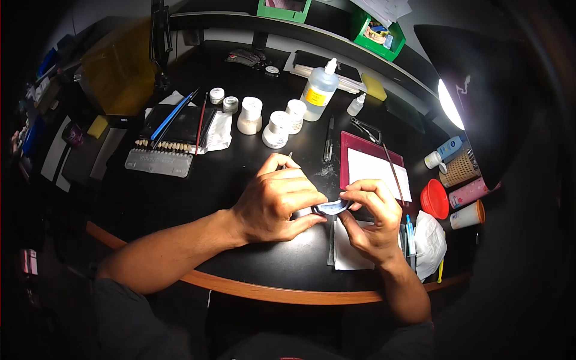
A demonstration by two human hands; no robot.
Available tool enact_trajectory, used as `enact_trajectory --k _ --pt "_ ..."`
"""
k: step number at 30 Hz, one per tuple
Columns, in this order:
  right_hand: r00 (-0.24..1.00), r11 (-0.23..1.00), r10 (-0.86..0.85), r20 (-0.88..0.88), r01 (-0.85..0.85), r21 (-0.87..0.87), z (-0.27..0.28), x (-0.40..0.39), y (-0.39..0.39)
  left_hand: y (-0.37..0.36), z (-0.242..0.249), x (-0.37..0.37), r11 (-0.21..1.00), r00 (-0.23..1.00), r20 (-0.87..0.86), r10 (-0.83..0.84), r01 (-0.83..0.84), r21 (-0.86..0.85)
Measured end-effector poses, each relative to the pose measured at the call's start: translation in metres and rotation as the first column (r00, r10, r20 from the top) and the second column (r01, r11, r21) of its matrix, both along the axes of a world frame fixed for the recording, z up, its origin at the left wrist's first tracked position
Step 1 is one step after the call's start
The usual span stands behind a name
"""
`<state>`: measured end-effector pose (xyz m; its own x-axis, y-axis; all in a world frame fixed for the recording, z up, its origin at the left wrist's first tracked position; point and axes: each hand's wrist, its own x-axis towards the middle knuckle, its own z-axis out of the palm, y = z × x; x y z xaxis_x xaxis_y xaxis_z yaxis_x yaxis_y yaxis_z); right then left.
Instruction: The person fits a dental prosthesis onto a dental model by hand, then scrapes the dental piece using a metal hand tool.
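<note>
A small curved piece, blue and whitish with a dark rim (333, 207), is held up over the front of the black desk. My left hand (277, 201) pinches its left end between thumb and fingers. The tip of a thin dark tool (290, 156) sticks up behind that hand; the rest of it is hidden. On the other end of the piece, the thumb and fingers of my right hand (373, 221) are closed. Below my right hand lies a white paper pad (351, 255). A dark red tray (344, 157) with a white sheet is just beyond.
Behind my hands stand white jars (276, 131) and a clear bottle with a yellow label (319, 93). At left are a tooth shade guide (158, 164) and brushes (174, 117). A red bowl (434, 199), a cup (468, 215) and a lit lamp (450, 103) are at right.
</note>
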<state>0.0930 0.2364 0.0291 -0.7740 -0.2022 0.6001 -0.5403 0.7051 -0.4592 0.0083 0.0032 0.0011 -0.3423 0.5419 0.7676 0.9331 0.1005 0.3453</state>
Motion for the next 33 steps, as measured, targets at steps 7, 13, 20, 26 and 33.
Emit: enact_trajectory --k 7,13,20,26,33 --pt "1.0 1.0 0.014 0.019 -0.014 -0.01 -0.0011 0.0008 0.0003 -0.0025 -0.0016 -0.0011 0.996 0.994 0.058 -0.089 0.091 -0.024" --pt "1.0 1.0 0.016 0.027 -0.015 -0.009 -0.0016 0.0003 -0.0003 -0.0039 -0.0014 -0.0035 0.985 0.966 0.199 -0.166 0.172 -0.016" --pt "1.0 1.0 0.016 0.02 -0.015 -0.019 -0.0004 -0.0008 -0.0001 0.0001 -0.0013 -0.0028 0.977 0.923 0.319 -0.213 0.202 0.07" --pt "1.0 1.0 0.019 0.019 -0.019 -0.017 -0.0003 -0.0002 -0.0002 -0.0001 0.0014 -0.0012 0.971 0.894 0.38 -0.238 0.219 0.092" --pt "1.0 1.0 0.027 -0.009 -0.027 -0.012 0.002 0.0001 -0.0017 -0.0042 0.0038 -0.0039 0.957 0.856 0.429 -0.289 0.264 0.119"
